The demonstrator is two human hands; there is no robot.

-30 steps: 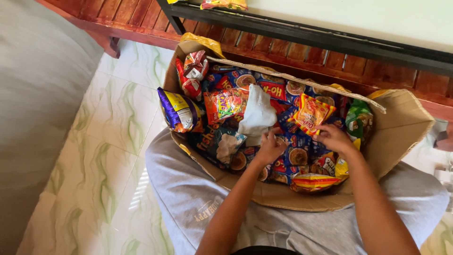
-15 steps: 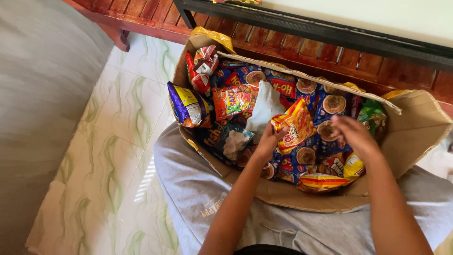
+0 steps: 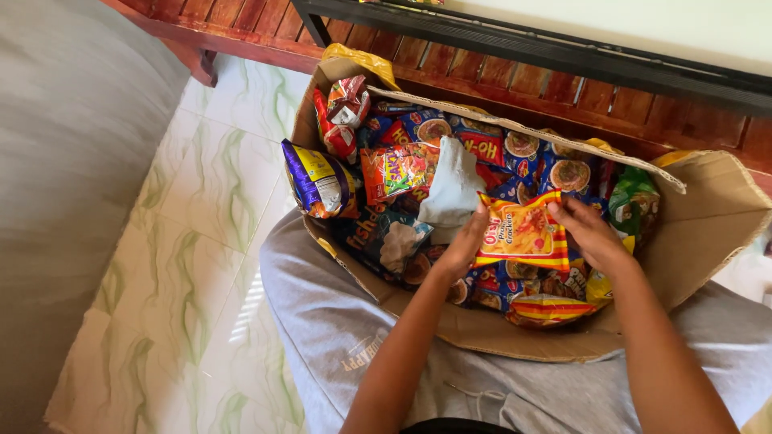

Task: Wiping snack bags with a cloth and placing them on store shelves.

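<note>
A yellow and red snack packet (image 3: 524,233) is held flat between both hands above an open cardboard box (image 3: 708,217) resting on my lap. My left hand (image 3: 465,245) grips the packet's left edge. My right hand (image 3: 585,231) pinches its upper right corner. The box is full of several snack bags: blue and red ones (image 3: 482,145), a purple bag (image 3: 315,181) at the left rim, an orange bag (image 3: 396,170), a green bag (image 3: 634,201) and a white pouch (image 3: 452,185).
Grey sweatpants (image 3: 338,321) cover my legs under the box. A green-veined tiled floor (image 3: 193,241) lies to the left, next to a grey cushion (image 3: 64,161). A red wooden bench (image 3: 523,84) and a black-framed table (image 3: 563,48) stand behind the box.
The yellow packet went from my right hand to my left, and now both hands hold it, turned flat and facing up.
</note>
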